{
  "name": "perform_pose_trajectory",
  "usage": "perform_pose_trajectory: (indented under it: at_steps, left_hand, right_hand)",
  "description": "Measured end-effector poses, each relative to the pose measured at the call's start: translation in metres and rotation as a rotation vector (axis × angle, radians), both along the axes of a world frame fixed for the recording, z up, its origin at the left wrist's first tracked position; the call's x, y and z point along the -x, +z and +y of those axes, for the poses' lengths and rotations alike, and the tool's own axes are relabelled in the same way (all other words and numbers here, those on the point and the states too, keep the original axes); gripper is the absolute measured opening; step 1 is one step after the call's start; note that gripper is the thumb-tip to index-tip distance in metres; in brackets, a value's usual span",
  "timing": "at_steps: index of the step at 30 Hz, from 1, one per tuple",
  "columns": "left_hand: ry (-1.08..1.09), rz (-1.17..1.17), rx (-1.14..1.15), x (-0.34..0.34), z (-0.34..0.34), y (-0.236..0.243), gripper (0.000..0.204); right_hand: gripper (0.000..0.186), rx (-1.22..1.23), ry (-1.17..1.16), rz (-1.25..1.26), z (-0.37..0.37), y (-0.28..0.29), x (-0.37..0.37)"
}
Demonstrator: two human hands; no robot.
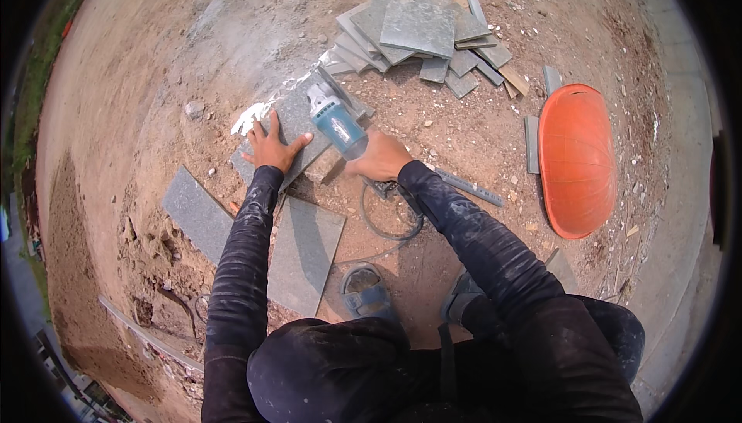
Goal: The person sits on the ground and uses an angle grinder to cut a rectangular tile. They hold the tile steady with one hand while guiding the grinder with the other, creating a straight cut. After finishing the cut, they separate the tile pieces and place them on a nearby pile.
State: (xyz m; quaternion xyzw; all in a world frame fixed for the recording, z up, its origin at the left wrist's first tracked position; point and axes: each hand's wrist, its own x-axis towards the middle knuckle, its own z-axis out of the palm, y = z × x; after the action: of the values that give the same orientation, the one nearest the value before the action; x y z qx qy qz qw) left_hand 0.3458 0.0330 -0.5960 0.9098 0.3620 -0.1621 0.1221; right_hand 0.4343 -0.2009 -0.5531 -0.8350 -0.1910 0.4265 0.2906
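My right hand (382, 155) is wrapped round the rear of a teal angle grinder (338, 126). The grinder's silver head and disc sit over the far part of a grey stone tile (290, 117); whether the disc touches it I cannot tell. My left hand (273, 144) lies on that same tile with fingers spread, left of the grinder. White powder (251, 117) lines the tile's far left edge, and pale dust spreads over the ground beyond. Something blocky under the tile's right side props it up.
Stacked grey tiles and offcuts (417, 25) lie ahead. An orange basin-like shell (578, 162) rests on the right. Two loose tiles, one at left (197, 210) and one nearer me (308, 249), lie on the dirt. A cable (394, 235) loops by my sandals, near a grey metal bar (470, 188).
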Motion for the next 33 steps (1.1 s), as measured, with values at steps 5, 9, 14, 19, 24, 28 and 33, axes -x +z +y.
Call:
perform_pose_trajectory:
  at_steps: [5, 9, 14, 19, 24, 28, 33]
  left_hand:
    - [0.002, -0.005, 0.005, -0.0003, -0.0003, 0.0001, 0.111]
    - [0.003, -0.016, 0.012, -0.0002, -0.0016, 0.0004, 0.112]
    - [0.009, -0.002, 0.015, -0.0003, -0.0002, 0.0008, 0.112]
    - [0.004, 0.009, 0.000, -0.0006, -0.0006, 0.0006, 0.112]
    - [0.006, 0.007, -0.002, -0.0002, -0.0006, 0.0020, 0.112]
    - [0.006, 0.004, -0.004, -0.0002, -0.0008, 0.0009, 0.112]
    - [0.008, 0.003, -0.003, 0.0004, 0.0005, 0.0002, 0.112]
  right_hand:
    - [0.081, -0.012, 0.007, -0.002, -0.0018, -0.0021, 0.0013]
    - [0.082, 0.001, -0.003, 0.012, -0.0023, -0.0055, 0.0005]
    - [0.082, -0.014, 0.003, 0.013, -0.0033, -0.0048, 0.0007]
    - [0.082, 0.023, 0.015, -0.003, -0.0038, -0.0046, 0.0022]
    - [0.082, 0.001, 0.010, -0.006, -0.0060, -0.0044, 0.0041]
    - [0.081, 0.007, 0.009, -0.007, -0.0061, -0.0052, 0.0042]
    - [0.080, -0.003, 0.005, 0.006, -0.0055, -0.0052, 0.0040]
